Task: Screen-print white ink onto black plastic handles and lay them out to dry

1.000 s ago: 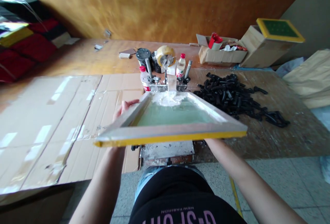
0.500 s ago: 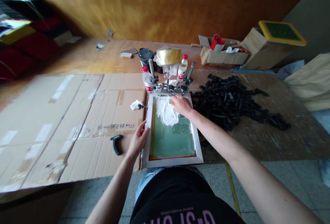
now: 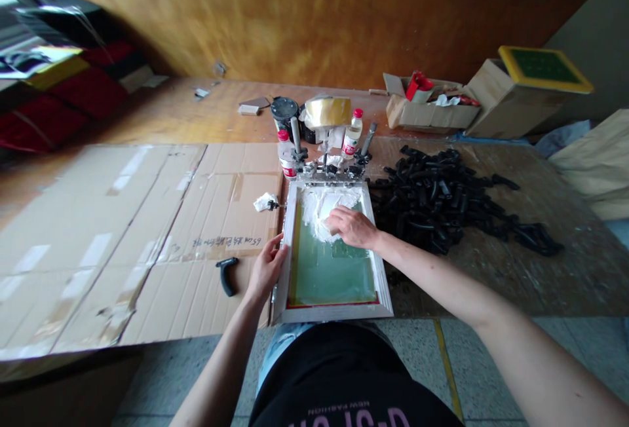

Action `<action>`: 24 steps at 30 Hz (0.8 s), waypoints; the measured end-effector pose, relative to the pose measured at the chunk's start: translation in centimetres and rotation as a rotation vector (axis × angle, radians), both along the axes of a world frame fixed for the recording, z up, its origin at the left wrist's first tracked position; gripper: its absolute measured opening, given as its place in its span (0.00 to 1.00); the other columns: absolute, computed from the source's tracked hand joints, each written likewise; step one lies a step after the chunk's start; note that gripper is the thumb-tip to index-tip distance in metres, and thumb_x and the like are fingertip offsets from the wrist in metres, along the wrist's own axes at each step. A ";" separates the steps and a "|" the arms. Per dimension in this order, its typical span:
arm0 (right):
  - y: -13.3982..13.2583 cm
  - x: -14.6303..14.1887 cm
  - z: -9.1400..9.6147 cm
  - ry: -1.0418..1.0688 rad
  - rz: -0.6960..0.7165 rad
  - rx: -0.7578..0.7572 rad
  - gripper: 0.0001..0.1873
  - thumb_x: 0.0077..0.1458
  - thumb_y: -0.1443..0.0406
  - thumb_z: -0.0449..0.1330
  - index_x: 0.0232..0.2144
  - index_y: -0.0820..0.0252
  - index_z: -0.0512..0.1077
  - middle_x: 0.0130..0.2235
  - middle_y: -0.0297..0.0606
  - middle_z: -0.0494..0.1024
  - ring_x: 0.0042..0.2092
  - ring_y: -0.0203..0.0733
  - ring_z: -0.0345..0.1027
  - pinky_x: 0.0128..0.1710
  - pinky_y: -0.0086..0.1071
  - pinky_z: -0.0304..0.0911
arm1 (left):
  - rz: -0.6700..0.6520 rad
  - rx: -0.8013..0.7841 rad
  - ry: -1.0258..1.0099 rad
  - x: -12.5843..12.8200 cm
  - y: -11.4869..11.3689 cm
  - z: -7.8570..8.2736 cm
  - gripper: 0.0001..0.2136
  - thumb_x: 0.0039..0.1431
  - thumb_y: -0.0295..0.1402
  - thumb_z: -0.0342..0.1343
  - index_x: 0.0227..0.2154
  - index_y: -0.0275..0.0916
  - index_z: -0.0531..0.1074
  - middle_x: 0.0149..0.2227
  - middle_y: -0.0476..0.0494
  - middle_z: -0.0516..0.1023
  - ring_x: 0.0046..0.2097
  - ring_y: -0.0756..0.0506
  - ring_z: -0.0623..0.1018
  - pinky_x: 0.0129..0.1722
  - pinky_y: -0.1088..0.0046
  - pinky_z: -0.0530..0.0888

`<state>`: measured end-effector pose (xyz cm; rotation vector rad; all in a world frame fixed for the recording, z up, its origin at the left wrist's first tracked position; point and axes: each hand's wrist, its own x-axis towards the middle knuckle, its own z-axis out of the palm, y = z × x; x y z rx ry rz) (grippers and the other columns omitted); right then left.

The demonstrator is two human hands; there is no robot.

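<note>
A screen-printing frame (image 3: 285,296) with a green mesh lies flat on the table in front of me, hinged to a metal clamp (image 3: 327,166) at its far end. White ink (image 3: 317,207) is heaped on the far half of the mesh. My right hand (image 3: 350,226) rests in the ink with its fingers closed round a white scraper that is mostly hidden. My left hand (image 3: 265,267) grips the frame's left rail. A black handle part (image 3: 227,274) lies on the cardboard just left of that hand.
A pile of several black handle parts (image 3: 442,191) lies right of the frame. Bottles (image 3: 284,154), a tape roll (image 3: 328,111) and a black tub stand behind the clamp. Flattened cardboard (image 3: 122,230) covers the table's left. Boxes (image 3: 427,107) and a second yellow-edged screen (image 3: 543,67) sit far right.
The frame, tilted up a second ago, now lies flat. My right hand has come down onto the mesh and drawn the white ink a little toward me.
</note>
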<state>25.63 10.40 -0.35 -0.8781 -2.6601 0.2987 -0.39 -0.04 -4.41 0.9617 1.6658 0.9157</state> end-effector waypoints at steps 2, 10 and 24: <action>-0.5 0.3 0.1 -0.005 0.041 -0.034 0.08 0.54 0.75 0.57 0.34 0.61 0.73 0.38 0.41 0.75 0.43 0.43 0.66 0.43 0.33 0.61 | -0.007 -0.001 -0.024 0.1 0.0 0.6 0.35 0.50 0.53 0.59 0.57 0.37 0.68 0.29 0.46 0.78 0.28 0.47 0.74 0.24 0.76 0.67; 6.8 0.5 3.9 0.127 -0.472 -0.055 0.30 0.53 0.63 0.66 0.58 0.48 0.66 0.45 0.36 0.78 0.42 0.43 0.71 0.43 0.34 0.64 | -0.025 0.008 -0.127 -0.1 0.2 6.5 0.33 0.49 0.53 0.61 0.56 0.42 0.70 0.29 0.49 0.78 0.24 0.50 0.71 0.21 0.77 0.64; -0.8 2.5 -5.3 0.091 -0.455 -0.182 0.16 0.52 0.63 0.67 0.45 0.55 0.74 0.41 0.39 0.76 0.46 0.44 0.67 0.48 0.39 0.61 | 0.155 0.249 -0.487 5.0 5.5 10.0 0.26 0.55 0.53 0.55 0.49 0.39 0.68 0.43 0.39 0.78 0.36 0.47 0.78 0.30 0.74 0.75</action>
